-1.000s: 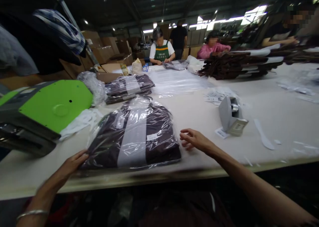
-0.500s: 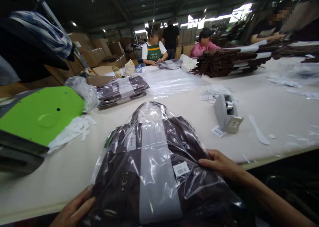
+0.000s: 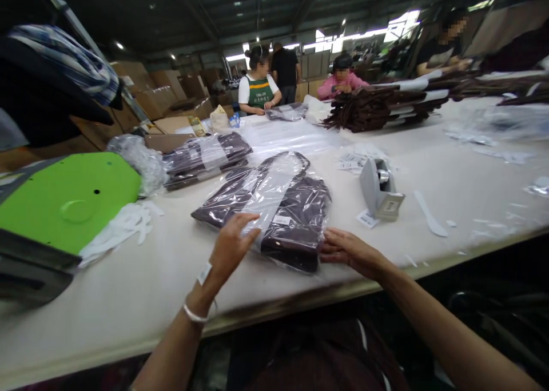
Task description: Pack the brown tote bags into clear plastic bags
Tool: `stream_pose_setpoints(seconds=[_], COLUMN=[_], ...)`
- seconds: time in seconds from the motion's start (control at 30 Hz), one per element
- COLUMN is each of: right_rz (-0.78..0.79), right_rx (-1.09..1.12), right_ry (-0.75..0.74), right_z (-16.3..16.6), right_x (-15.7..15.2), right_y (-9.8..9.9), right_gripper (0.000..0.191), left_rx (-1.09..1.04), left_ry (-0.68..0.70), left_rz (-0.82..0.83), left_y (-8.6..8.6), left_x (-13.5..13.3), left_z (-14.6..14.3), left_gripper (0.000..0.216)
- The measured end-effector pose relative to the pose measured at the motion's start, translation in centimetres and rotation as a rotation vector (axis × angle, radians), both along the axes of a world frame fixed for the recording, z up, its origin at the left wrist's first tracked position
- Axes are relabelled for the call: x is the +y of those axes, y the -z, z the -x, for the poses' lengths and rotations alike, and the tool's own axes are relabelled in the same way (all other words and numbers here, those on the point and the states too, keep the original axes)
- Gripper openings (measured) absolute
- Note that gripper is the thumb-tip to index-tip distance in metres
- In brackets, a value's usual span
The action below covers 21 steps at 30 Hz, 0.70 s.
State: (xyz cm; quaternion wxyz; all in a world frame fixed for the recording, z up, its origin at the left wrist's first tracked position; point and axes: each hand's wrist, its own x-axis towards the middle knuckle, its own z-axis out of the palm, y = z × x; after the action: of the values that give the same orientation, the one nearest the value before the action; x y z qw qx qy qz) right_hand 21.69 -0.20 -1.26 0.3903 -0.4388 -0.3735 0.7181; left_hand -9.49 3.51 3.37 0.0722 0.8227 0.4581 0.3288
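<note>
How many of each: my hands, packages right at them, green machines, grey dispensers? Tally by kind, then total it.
Left hand and right hand: 2
Package: 1
Green machine: 1
Grey dispenser: 1
Total: 5

This off-white desk (image 3: 171, 276) is pretty loaded — bagged dark garment (image 3: 298, 208) near the front, bagged stack (image 3: 184, 162) behind, grey dispenser (image 3: 374, 188) and loose labels (image 3: 354, 161) to the right, brown pile (image 3: 381, 110) farther back.

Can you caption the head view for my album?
Left hand and right hand at a bagged, folded dark garment on a pale table.
</note>
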Motion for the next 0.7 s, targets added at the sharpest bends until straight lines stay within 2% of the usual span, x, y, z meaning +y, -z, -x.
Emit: stream_pose_setpoints(seconds=[0.1, 0.17, 0.23, 0.3, 0.37, 0.43, 0.6, 0.7], right_rz=[0.121, 0.125, 0.064, -0.049, -0.16, -0.241, -0.383, -0.303], right_rx=[0.032, -0.023, -0.09, -0.163, -0.248, -0.318, -0.461, -0.548], right_ry=[-0.036, -0.033, -0.011, 0.053, 0.135, 0.199, 0.311, 0.349], right_z=[-1.0, -0.5, 0.6, 1.9, 2.8, 3.3, 3.9, 4.2], right_x=[-3.1, -4.6, -5.5, -5.7, -5.4, -4.8, -3.2, -2.2], right_y=[0.4, 1.1, 2.1, 3.0, 3.4, 3.3, 3.0, 3.2], right_gripper=[0.068, 0.071, 0.063, 0.045, 0.024, 0.013, 0.012, 0.017], left_rx=[0.008, 0.046, 0.088, 0.139, 0.186, 0.189, 0.064, 0.054], left_ry=[0.135, 0.164, 0.161, 0.148, 0.137, 0.125, 0.103, 0.107], left_rz=[-0.026, -0.061, -0.077, -0.088, -0.108, -0.142, -0.215, -0.214], left_y=[2.1, 2.9, 3.4, 3.7, 4.0, 4.5, 6.0, 6.9], left_x=[-4.0, -5.2, -5.2, -4.7, -4.2, -3.8, -3.5, -3.9], left_z=[-5.1, -7.6, -9.4, -10.6, -11.2, -11.3, -10.7, -10.3], left_gripper=[0.031, 0.038, 0.041, 0.038, 0.031, 0.026, 0.016, 0.017])
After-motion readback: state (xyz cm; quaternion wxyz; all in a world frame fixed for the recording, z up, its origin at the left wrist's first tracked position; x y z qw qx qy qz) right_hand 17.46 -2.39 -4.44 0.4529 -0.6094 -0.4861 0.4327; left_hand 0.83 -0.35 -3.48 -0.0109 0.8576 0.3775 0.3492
